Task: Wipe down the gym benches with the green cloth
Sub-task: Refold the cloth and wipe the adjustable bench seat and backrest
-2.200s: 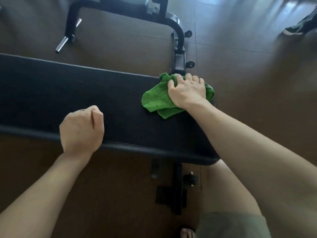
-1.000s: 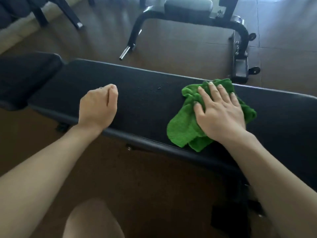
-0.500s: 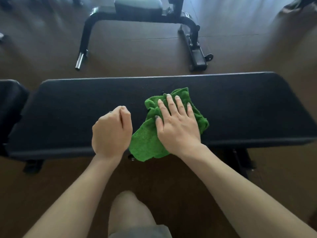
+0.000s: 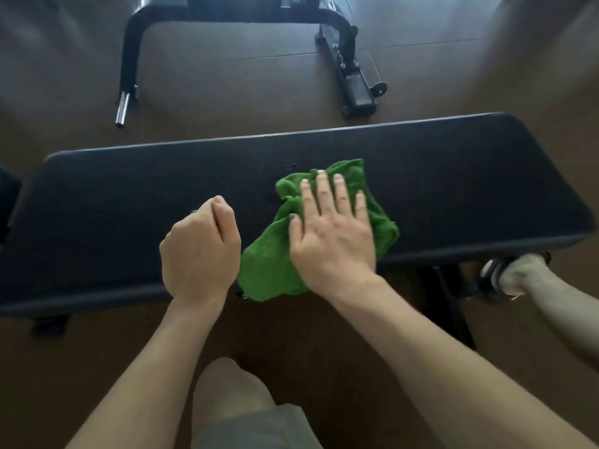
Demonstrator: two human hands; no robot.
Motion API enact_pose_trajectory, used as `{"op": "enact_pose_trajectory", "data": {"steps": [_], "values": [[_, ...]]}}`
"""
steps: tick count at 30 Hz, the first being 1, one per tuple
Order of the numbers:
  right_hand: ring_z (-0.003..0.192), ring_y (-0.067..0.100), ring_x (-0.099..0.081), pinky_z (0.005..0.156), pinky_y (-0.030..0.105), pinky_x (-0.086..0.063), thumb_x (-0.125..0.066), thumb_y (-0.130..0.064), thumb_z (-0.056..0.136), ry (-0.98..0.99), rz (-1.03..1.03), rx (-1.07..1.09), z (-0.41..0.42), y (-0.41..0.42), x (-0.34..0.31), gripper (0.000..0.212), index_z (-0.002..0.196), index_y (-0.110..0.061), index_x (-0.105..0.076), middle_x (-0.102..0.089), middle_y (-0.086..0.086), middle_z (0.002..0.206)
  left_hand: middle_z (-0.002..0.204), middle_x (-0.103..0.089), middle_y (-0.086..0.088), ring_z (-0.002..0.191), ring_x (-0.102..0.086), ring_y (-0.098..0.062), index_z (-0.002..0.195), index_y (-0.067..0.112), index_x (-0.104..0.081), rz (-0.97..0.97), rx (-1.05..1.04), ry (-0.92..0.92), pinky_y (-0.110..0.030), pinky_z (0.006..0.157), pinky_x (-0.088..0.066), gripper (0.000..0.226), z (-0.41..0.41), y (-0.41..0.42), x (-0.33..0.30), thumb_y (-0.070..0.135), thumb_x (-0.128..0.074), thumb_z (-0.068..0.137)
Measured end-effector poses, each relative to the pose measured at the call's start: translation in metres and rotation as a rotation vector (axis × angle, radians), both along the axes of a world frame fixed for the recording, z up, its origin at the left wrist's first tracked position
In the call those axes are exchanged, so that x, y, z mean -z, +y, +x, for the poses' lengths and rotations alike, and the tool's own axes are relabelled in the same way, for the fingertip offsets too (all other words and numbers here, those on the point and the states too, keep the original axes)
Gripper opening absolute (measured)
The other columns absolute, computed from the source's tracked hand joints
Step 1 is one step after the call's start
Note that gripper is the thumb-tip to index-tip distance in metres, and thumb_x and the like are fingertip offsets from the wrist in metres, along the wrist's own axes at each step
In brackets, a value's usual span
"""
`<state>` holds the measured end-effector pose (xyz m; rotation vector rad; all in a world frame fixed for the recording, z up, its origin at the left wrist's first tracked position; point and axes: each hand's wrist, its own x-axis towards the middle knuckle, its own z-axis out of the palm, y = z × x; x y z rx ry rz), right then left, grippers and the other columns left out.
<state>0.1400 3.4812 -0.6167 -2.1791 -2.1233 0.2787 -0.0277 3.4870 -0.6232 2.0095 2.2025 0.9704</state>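
Green cloth (image 4: 324, 228), one only, lies bunched on the near half of the padded bench (image 4: 129, 215) under the right hand (image 4: 334, 234). That hand lies flat on it, its fingers (image 4: 324, 192) straight and slightly spread, palm bearing down; the pose suits spreading pressure over the cloth so that it drags across the pad instead of rolling up. A lower corner of the cloth hangs past the bench's near edge. The left hand (image 4: 199, 251) is curled into a loose fist holding nothing, just beside the cloth on its left; whether it rests on the pad or hovers above it cannot be told, though it probably serves as a brace for the leaning body. A few small specks or droplets (image 4: 275, 160) show on the pad beyond the cloth, likely the patch awaiting the wipe. Count: two hands, one cloth, one bench in full view, with a dark pad edge (image 4: 8, 196) at the far left that may belong to another. Beyond, on the floor (image 4: 227, 76), stands one black tubular equipment frame (image 4: 129, 37). A sandalled foot (image 4: 505, 273) shows at the right, near the bench's underframe.
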Motion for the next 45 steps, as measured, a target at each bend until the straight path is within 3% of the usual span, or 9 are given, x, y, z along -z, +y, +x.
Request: {"op": "enact_pose_trajectory", "data": {"steps": [5, 10, 13, 18, 25, 28, 32, 37, 45], "values": [[0.159, 0.021, 0.004, 0.128, 0.05, 0.0, -0.012, -0.051, 0.104, 0.019, 0.01, -0.216, 0.011, -0.004, 0.003, 0.063, 0.164, -0.03, -0.009, 0.0, -0.001, 0.173, 0.049, -0.042, 0.002, 0.041, -0.044, -0.02, 0.059, 0.018, -0.039, -0.004, -0.016, -0.024, -0.035, 0.046, -0.042, 0.052, 0.0, -0.003, -0.001, 0.026, -0.032, 0.11], [0.158, 0.017, 0.009, 0.128, 0.047, 0.002, -0.004, -0.056, 0.098, -0.069, -0.085, 0.039, 0.099, -0.001, -0.001, 0.068, 0.164, -0.035, -0.001, 0.007, -0.004, 0.172, 0.048, -0.043, 0.003, 0.039, -0.044, -0.015, 0.059, 0.018, -0.043, -0.003, -0.011, -0.006, -0.027, 0.042, -0.036, 0.055, 0.003, 0.0, 0.003, 0.028, -0.031, 0.112], [0.158, 0.026, 0.01, 0.127, 0.052, 0.002, -0.006, -0.053, 0.1, -0.077, -0.068, 0.057, 0.059, -0.002, -0.005, 0.07, 0.164, -0.025, -0.001, 0.008, 0.004, 0.172, 0.048, -0.04, 0.005, 0.038, -0.041, -0.013, 0.058, 0.02, -0.038, 0.006, -0.037, 0.027, -0.025, 0.044, -0.029, 0.054, 0.005, 0.0, 0.002, 0.026, -0.031, 0.111], [0.158, 0.029, 0.014, 0.125, 0.057, 0.005, -0.014, -0.048, 0.106, 0.024, -0.07, -0.189, -0.019, 0.026, -0.004, 0.067, 0.164, -0.019, 0.002, 0.011, 0.007, 0.172, 0.049, -0.037, 0.007, 0.04, -0.041, -0.016, 0.062, 0.02, -0.037, 0.021, -0.059, 0.024, -0.03, 0.047, -0.032, 0.049, 0.004, 0.001, 0.002, 0.025, -0.031, 0.111], [0.159, 0.024, 0.007, 0.128, 0.052, -0.002, -0.012, -0.049, 0.107, 0.02, -0.005, -0.285, 0.015, -0.015, 0.0, 0.063, 0.164, -0.025, -0.008, 0.001, 0.001, 0.173, 0.054, -0.033, 0.016, 0.044, -0.033, -0.005, 0.072, 0.021, -0.042, 0.034, -0.079, 0.049, -0.026, 0.047, -0.022, 0.041, 0.004, 0.0, 0.003, 0.025, -0.031, 0.111], [0.159, 0.024, 0.002, 0.128, 0.052, -0.007, -0.012, -0.049, 0.107, 0.004, -0.014, -0.334, 0.021, -0.029, 0.001, 0.062, 0.164, -0.024, -0.013, -0.004, 0.001, 0.172, 0.053, -0.04, 0.009, 0.043, -0.038, -0.01, 0.071, 0.021, -0.044, 0.022, -0.073, 0.069, -0.025, 0.045, -0.024, 0.043, 0.005, 0.001, 0.005, 0.026, -0.031, 0.112], [0.159, 0.02, 0.007, 0.128, 0.05, 0.001, -0.014, -0.049, 0.106, 0.035, -0.034, -0.375, 0.007, 0.034, -0.002, 0.062, 0.164, -0.031, -0.007, 0.003, -0.004, 0.173, 0.054, -0.039, 0.01, 0.043, -0.038, -0.012, 0.071, 0.02, -0.044, 0.029, -0.066, 0.055, -0.027, 0.047, -0.025, 0.043, 0.004, -0.001, 0.005, 0.026, -0.031, 0.111], [0.159, 0.024, 0.005, 0.127, 0.052, 0.005, -0.017, -0.047, 0.105, 0.01, -0.072, -0.215, -0.029, 0.131, 0.002, 0.063, 0.165, -0.027, -0.009, 0.0, 0.002, 0.173, 0.054, -0.037, 0.013, 0.044, -0.039, -0.003, 0.072, 0.021, -0.046, 0.049, -0.057, 0.008, -0.022, 0.043, -0.024, 0.041, 0.004, 0.001, 0.003, 0.023, -0.033, 0.111], [0.159, 0.022, 0.007, 0.127, 0.051, 0.005, -0.015, -0.047, 0.107, 0.061, -0.047, -0.479, -0.047, 0.054, -0.003, 0.061, 0.165, -0.026, -0.009, 0.001, -0.001, 0.173, 0.061, -0.048, 0.005, 0.046, -0.043, -0.015, 0.079, 0.007, -0.062, 0.069, -0.08, 0.02, -0.025, 0.046, -0.029, 0.047, 0.005, 0.0, 0.005, 0.024, -0.031, 0.11]]}}
